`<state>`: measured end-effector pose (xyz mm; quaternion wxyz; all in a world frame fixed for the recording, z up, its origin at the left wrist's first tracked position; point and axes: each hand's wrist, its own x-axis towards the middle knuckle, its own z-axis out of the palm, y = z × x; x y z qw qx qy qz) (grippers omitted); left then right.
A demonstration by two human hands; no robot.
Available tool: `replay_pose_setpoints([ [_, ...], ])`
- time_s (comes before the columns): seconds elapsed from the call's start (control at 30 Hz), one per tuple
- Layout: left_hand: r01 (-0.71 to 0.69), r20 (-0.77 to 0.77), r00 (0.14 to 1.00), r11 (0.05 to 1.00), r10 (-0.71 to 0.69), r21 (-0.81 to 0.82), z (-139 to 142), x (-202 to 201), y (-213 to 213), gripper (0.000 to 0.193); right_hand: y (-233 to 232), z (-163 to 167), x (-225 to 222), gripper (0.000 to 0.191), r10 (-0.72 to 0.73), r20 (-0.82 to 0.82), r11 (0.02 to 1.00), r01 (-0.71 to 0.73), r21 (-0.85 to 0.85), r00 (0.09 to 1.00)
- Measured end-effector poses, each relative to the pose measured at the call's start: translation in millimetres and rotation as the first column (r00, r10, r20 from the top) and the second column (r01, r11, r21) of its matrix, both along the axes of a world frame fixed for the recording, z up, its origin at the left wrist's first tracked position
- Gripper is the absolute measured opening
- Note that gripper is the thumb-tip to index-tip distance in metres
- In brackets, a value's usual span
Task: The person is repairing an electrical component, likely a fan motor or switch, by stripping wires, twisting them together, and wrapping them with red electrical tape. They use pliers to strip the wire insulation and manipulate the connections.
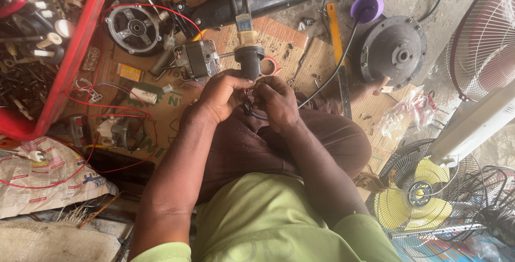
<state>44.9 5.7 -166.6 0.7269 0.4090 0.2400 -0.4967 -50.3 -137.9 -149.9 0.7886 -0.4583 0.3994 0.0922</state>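
Left hand (222, 96) and right hand (276, 101) meet over the lap, fingers pinched shut on a black cable (327, 82) between them. Just beyond the knuckles sits a small fan motor (201, 59); farther right, a round dark housing (394, 51).

Both hands (252, 98) together, fingers curled

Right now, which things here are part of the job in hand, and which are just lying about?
In hand:
left hand
right hand
black cable
dark fan part

Lying about:
red bin
round motor cover
purple cap
yellow fan
tape roll
newspaper
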Motion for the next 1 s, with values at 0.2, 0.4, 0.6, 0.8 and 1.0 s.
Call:
replay_pose_setpoints([
  [0.2,0.019,-0.003,1.0,0.999,-0.019,-0.051,-2,-1,3,0.019,0,-1,0,0.015,-0.012,-0.003,1.0,0.012,0.029,1.0],
  [0.4,0.09,0.118,0.99,0.994,-0.082,-0.063,-4,-2,6,0.017,-7,-4,7,0.008,-0.05,-0.144,0.976,0.079,0.202,0.988],
  [0.6,0.173,0.296,0.937,0.983,-0.185,0.066,-1,-2,6,0.015,-18,-10,7,0.009,-0.067,-0.23,0.903,0.157,0.4,0.971],
  [0.8,0.168,0.318,0.931,0.983,-0.182,0.071,3,0,6,0.018,-22,-1,5,0.009,-0.078,-0.184,0.887,0.153,0.435,0.98],
  [1.0,0.159,0.311,0.935,0.986,-0.169,0.057,0,-2,6,0.02,-6,23,-18,0.024,0.107,-0.011,0.867,-0.098,-0.488,0.994],
])
